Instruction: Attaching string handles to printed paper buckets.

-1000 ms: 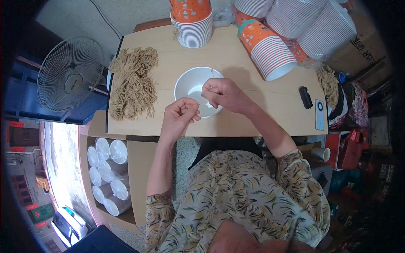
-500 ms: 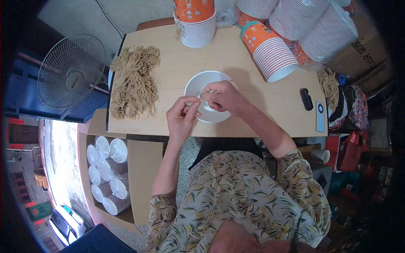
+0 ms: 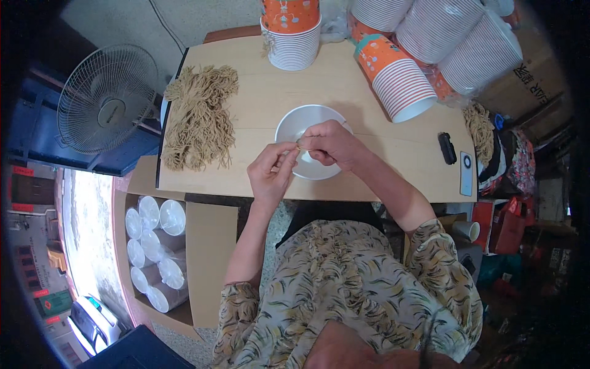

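Note:
A round white paper tub [image 3: 310,170] stands open near the front edge of the table. Over its mouth my left hand [image 3: 271,172] and my right hand [image 3: 332,144] meet, thumbs and index fingers pinched together. A small bit of something shows between the fingertips, too tiny to name. Both hands are closed, and the right one hides part of the tub's inside. To the left of them lies a heap of tan twisted cords [image 3: 200,120].
Stacked orange-and-white paper tubs [image 3: 294,46] stand at the back; another stack [image 3: 399,80] lies tilted at right, beside bagged stacks [image 3: 439,27]. A black object [image 3: 447,148] and a phone [image 3: 468,173] rest at the right edge. At left are a fan [image 3: 110,111] and a carton [image 3: 209,258] of wrapped cups.
The view has shifted slightly, moving the table and tub a little to the right in the picture. My fingertips remain pinched together over the tub, with only a slight change in finger position.

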The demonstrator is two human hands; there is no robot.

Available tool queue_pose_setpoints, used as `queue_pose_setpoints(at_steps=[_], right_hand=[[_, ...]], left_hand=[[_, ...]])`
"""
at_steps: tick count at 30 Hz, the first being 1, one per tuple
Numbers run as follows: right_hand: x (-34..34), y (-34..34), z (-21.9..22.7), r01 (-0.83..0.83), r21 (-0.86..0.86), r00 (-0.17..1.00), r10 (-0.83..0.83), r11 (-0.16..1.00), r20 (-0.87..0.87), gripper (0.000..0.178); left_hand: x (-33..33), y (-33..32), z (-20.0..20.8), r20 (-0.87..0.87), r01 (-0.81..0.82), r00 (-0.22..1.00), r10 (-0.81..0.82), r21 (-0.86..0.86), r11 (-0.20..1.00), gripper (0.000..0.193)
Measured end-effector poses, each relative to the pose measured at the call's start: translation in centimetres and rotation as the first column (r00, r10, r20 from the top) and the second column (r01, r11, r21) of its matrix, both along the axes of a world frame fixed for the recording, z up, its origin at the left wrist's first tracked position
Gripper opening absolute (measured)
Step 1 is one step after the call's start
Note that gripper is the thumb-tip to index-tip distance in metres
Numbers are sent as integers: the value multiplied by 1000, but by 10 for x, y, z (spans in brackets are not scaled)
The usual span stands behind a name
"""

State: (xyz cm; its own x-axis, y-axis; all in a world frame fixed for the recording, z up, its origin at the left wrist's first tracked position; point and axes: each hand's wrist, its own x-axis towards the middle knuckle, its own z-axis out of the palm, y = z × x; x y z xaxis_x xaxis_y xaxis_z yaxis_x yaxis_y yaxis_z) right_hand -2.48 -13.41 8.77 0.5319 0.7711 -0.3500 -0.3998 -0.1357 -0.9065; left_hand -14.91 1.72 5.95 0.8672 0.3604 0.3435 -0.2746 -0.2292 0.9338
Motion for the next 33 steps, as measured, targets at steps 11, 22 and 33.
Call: queue_pose_setpoints(at_steps=[11, 22, 33], right_hand=[[0, -1, 4, -5, -35, 1000, 5, 999, 15, 21], [-15, -16, 4, 64, 109, 854, -111, 992, 508, 6], [-40, -19, -6, 160, 99, 607, -177, 982, 775, 16]], left_hand=[[-1, 0, 4, 59, -42, 998, 33, 167, 985, 8], [-2, 16, 20, -339, 62, 904, -260, -497, 865, 12], [0, 5, 20, -363, 26, 892, -271, -555, 831, 13]])
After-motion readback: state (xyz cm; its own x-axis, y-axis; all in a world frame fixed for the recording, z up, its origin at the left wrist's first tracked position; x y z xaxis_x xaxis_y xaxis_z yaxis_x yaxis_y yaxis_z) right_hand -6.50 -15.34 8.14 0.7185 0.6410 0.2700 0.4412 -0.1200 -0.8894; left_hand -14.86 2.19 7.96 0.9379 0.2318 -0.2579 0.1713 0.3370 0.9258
